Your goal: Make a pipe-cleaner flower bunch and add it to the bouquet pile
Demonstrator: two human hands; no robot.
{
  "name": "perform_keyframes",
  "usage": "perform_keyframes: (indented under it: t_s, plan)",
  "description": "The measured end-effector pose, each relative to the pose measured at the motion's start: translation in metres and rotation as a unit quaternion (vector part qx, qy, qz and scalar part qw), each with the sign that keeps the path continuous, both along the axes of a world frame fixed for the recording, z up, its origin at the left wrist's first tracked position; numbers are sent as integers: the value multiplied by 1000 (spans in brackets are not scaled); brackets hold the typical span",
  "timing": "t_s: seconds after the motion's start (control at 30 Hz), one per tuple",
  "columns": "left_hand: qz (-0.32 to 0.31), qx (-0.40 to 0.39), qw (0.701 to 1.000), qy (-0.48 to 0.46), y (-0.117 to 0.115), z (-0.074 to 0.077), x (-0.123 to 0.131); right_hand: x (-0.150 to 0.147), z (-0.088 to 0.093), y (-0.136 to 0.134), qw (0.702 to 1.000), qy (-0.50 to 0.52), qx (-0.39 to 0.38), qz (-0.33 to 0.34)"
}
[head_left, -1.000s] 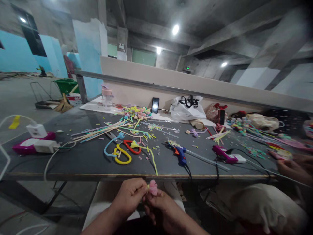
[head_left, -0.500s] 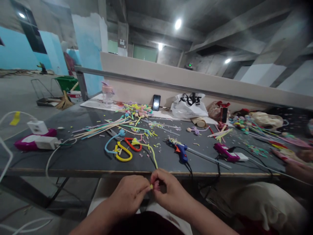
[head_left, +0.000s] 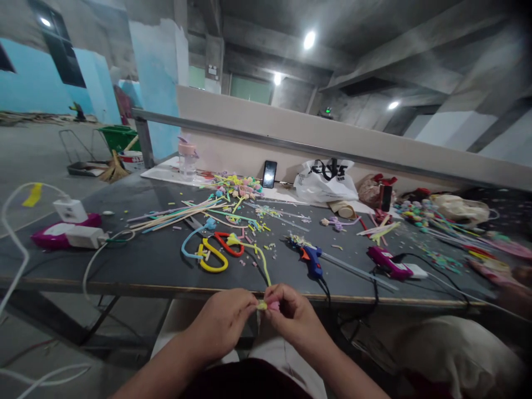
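The pink flower (head_left: 273, 305) sits low in the middle of the view, just below the table (head_left: 124, 288) edge, and only a sliver of it shows. A second ago it stood clear above the fingertips; now the right hand (head_left: 293, 320) has closed over it, thumb and fingers curled tight around the petals. The left hand (head_left: 224, 324) has come up to meet it and pinches a yellow-green tip (head_left: 261, 305) between thumb and forefinger, touching the flower. So both hands are grasping, knuckle to knuckle, and neither lies slack; the two bits are pressed together where before the flower was held up alone. Whether the tip belongs to the long yellow-green stem (head_left: 261, 260) lying on the table at 12 o'clock cannot be told. On the table, a blue glue gun (head_left: 312, 261) lies at 1 o'clock from the hands, with a purple one (head_left: 388, 263) further off at 2 o'clock. Yellow (head_left: 214, 260) and red (head_left: 228, 244) loops lie at 11 o'clock, a sheaf of sticks (head_left: 178, 216) beyond them, and a power strip (head_left: 68, 235) far out at 10 o'clock.
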State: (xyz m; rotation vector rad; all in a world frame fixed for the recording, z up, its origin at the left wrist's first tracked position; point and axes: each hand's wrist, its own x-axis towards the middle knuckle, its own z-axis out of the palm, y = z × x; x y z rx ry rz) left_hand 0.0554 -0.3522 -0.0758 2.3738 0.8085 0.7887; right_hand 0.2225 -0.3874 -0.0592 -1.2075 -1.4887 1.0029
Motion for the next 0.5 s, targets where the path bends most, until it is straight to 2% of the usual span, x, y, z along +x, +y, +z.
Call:
perform_keyframes:
  t_s: [0.23, 0.5]
  plan:
    - [3, -23, 1000, -9, 0, 3, 1, 5, 0, 1, 996, -75, 39, 1]
    - [2, -40, 999, -23, 0, 7, 1, 7, 12, 0, 981, -157, 116, 0]
